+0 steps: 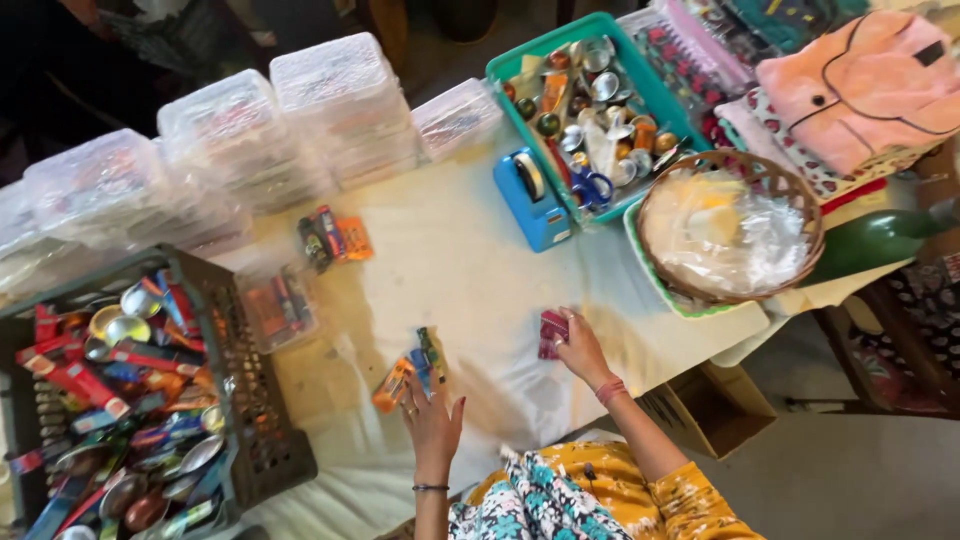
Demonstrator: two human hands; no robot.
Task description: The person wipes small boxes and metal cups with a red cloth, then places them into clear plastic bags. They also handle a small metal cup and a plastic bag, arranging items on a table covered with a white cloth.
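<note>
**Red packet held at the table's near edge**

Red and patterned, the small flat packet sits pinched in the right hand, on the white tablecloth just below the wicker basket. Left of it, the left hand rests flat with fingers spread, touching a fanned bundle of small colourful packets.
</note>
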